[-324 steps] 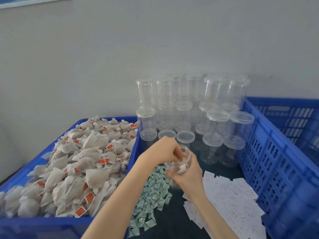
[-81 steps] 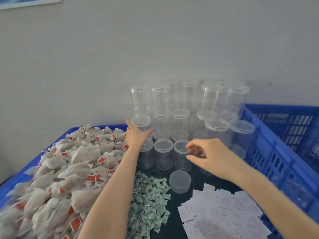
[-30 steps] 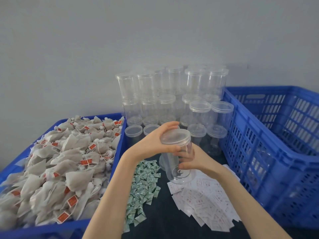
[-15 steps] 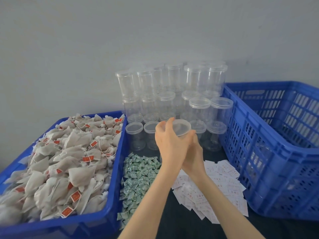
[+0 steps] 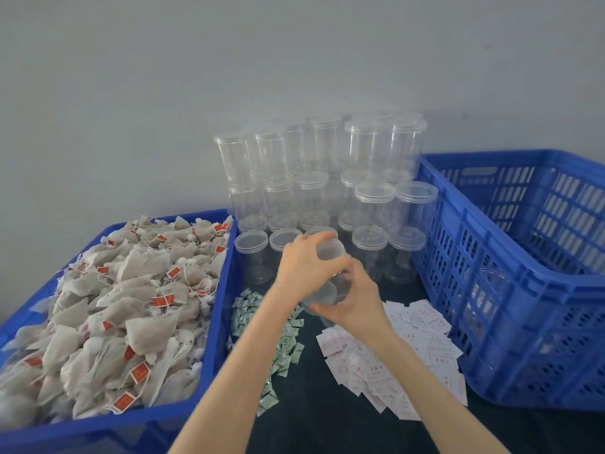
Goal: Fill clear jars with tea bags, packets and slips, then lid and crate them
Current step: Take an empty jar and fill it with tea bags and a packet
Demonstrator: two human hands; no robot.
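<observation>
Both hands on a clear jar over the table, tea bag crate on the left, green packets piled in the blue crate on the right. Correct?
Not quite. The head view shows the green packets lying loose on the dark table, between the tea bag crate and the white slips, not in the right crate. Left hand and right hand do hold the clear jar.

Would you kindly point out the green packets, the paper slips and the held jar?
green packets (image 5: 288,339), head view, middle of the pile
paper slips (image 5: 422,348), head view, right part of the pile
held jar (image 5: 330,253), head view, its upper clear wall
</observation>
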